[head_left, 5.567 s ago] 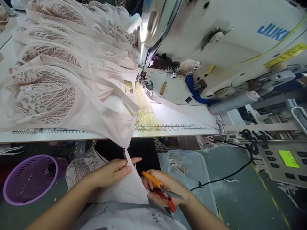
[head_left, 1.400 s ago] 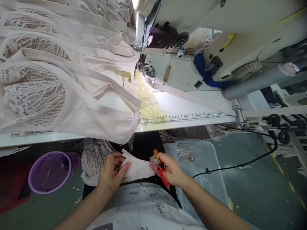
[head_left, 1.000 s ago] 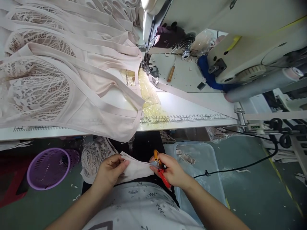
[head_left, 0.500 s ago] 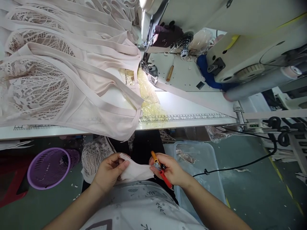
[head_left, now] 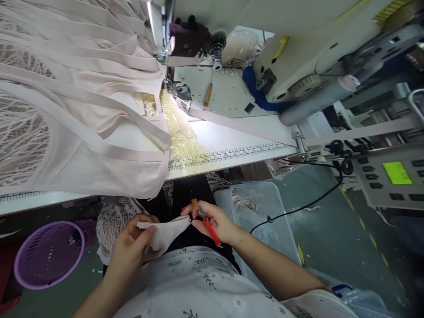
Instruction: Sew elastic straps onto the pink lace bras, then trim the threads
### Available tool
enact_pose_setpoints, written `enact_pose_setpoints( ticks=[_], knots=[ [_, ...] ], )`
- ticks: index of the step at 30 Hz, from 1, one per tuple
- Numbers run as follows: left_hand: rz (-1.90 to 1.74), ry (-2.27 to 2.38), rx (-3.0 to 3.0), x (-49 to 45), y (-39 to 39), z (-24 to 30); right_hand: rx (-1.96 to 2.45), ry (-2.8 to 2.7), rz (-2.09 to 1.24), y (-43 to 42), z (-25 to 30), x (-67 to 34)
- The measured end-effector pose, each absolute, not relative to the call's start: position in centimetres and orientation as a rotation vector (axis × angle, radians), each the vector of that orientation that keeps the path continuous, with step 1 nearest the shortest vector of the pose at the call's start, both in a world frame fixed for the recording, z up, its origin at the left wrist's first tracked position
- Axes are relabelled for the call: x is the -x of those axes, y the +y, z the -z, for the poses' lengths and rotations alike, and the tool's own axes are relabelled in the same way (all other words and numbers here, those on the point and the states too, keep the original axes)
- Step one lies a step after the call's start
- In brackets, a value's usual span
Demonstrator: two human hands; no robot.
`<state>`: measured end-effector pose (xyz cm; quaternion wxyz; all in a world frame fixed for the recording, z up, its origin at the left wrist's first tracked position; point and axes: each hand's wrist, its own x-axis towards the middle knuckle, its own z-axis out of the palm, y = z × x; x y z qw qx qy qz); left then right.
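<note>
Low over the lap, my left hand [head_left: 134, 240] pinches a pale pink fabric piece [head_left: 167, 234] between thumb and fingers, near its upper left edge. The piece stretches right and narrows to a corner at the fingertips of my right hand [head_left: 220, 221]. Thread snips [head_left: 208, 224] with an orange and a red handle lie in the curled fingers of my right hand; their blades are mostly hidden. Whether the right fingertips also grip the corner is hard to see. Lace fabric [head_left: 115, 225] rests beyond my left hand, on the lap.
A sewing machine [head_left: 258, 75] stands on the table, whose front edge carries a printed ruler [head_left: 232, 153]. Pale bras [head_left: 109, 150] with lace are heaped on the left. A purple basket [head_left: 49, 256] and a clear plastic bin [head_left: 265, 190] stand below. A black cable [head_left: 298, 201] hangs at right.
The view has swung right, bringing a control panel with a green screen in. The fabric's right end now tapers upward to a corner, and the snips are tilted differently in my right hand.
</note>
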<state>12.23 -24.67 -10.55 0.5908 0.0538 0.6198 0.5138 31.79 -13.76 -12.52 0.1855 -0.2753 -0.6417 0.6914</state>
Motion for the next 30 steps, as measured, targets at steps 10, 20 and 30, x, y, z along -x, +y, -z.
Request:
enact_pose_setpoints(
  ticks=[10,20,30],
  knots=[
    [-1.204,1.553,-0.125,-11.6,-25.2,10.2,0.785,-1.656,-2.03,-14.5,13.8,-30.5],
    [-1.153,1.803,-0.473,-12.2,-25.2,7.1,0.971,-1.484,-2.136,-15.0,13.5,-29.6],
    [-0.86,1.929,-1.405,-7.6,-25.2,6.5,0.849,-1.71,-1.755,-14.5,11.6,-29.2]
  ],
)
